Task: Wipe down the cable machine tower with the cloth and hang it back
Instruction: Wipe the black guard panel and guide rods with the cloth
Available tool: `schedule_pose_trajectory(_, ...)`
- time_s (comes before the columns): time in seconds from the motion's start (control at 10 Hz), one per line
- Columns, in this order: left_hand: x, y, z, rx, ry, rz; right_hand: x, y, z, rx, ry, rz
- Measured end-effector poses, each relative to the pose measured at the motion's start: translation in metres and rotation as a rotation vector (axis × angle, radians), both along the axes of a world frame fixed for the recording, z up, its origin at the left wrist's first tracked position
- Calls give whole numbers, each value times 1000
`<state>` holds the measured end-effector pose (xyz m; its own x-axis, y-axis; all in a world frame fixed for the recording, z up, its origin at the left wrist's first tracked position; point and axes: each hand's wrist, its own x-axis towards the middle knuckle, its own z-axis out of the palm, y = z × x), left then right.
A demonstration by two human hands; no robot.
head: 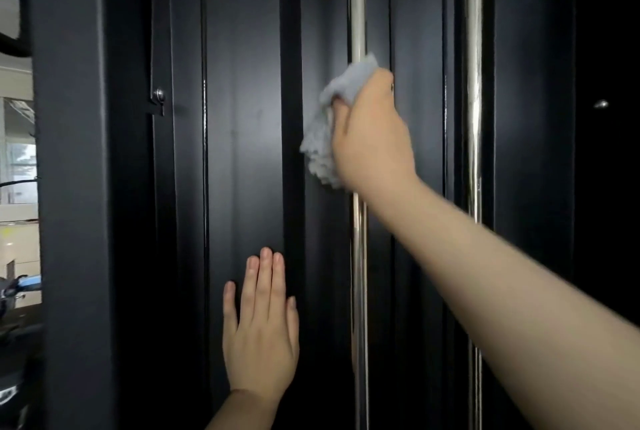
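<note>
The right hand [370, 131] is raised against the left chrome rod [358, 256] of the tower [242, 117], its fingers curled tight around a bunched grey cloth [325, 131]. The cloth sticks out above the knuckles and hangs down the hand's left side, lying against the rod and the dark panel behind it. Lower down, the left hand [261, 329] rests flat on the black panel, fingers straight and close together, holding nothing. A second chrome rod [472, 83] stands to the right, with thin black cables [203, 48] running vertically beside the rods.
</note>
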<state>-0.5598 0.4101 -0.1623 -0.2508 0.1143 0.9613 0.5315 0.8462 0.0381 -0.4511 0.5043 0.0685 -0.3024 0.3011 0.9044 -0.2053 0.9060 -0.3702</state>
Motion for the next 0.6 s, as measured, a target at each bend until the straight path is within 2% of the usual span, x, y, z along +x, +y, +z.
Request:
schedule_pose_trajectory(0.1,-1,0,-1,7,30,-12,18,-6,-101,-20,-40,69)
schedule_pose_trajectory(0.2,-3,2,-3,9,26,-25,36,-7,-96,-44,-190,168)
schedule_pose_trajectory(0.3,-2,2,-1,5,20,-25,19,-2,3,-54,-132,141)
schedule_pose_trajectory(0.4,0,1,0,13,32,-30,12,-9,67,-126,-2,123)
schedule_pose_trajectory(0.5,4,2,0,14,45,-29,0,-5,8,-11,35,-27)
schedule_pose_trajectory(0.6,3,1,-1,15,40,-21,2,-4,-129,-5,-25,-18)
